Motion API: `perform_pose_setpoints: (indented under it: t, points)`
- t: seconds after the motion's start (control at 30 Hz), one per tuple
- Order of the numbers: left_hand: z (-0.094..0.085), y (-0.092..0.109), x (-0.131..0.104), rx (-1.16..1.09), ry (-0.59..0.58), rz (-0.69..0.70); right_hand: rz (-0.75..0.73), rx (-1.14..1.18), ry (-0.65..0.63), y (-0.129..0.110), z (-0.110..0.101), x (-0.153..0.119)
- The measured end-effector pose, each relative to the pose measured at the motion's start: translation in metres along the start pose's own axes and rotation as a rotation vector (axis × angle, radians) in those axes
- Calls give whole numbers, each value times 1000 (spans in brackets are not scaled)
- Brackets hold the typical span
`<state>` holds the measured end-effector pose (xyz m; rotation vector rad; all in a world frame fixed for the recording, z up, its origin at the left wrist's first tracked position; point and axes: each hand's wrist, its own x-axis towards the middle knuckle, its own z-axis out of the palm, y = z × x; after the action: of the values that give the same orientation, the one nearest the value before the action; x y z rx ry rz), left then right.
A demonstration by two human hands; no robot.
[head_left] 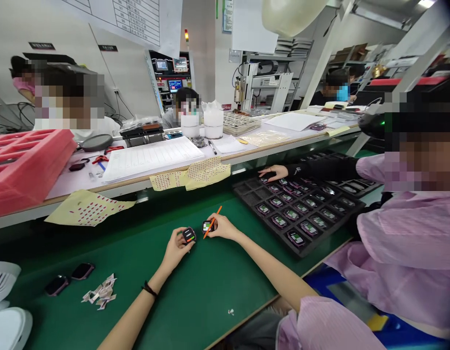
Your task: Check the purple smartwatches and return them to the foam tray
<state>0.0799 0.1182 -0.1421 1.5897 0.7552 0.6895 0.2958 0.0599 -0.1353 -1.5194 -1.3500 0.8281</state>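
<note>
left hand [178, 247] – fingers curled shut around a square smartwatch [189, 235], screen lit, right hand [223, 227] – fingers pinched on an orange stick [212, 222] and second smartwatch [205, 226], both watches above green mat [203, 296], black foam tray [252, 198] to the right

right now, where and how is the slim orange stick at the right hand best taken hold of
Probably pinch the slim orange stick by its upper end, coming from the far side: it slants, its lower part crossing in front of the black square lit-screened watch, the right hand at its middle, while that end juts free.
</note>
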Motion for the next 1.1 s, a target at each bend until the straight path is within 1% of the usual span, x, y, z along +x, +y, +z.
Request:
perform_pose_setpoints:
  t: [0.07,0.2,0.37,0.63,0.77,0.97,1.1]
  points:
    - [3,2,0,-78,-17,-15,8,152,-3,5,3,-1]
    - [7,4,-5,-135,-44,-10,10,443,-38,7,9,-6]
    - [7,2,-8,-183,-32,-9,41,635,-80,0,9,-13]
    - [8,3,-9,-199,-4,-21,97,718,-153,-7,12,-19]
    - [7,6,-8,-215,0,-29,90,708,-181,-9,12,-21]
    - [5,10,-11,-229,-1,-51,78,658,-180,-11,12,-23]
    - [5,10,-12,-233,-7,-48,69,691,-197,-10,12,-23]
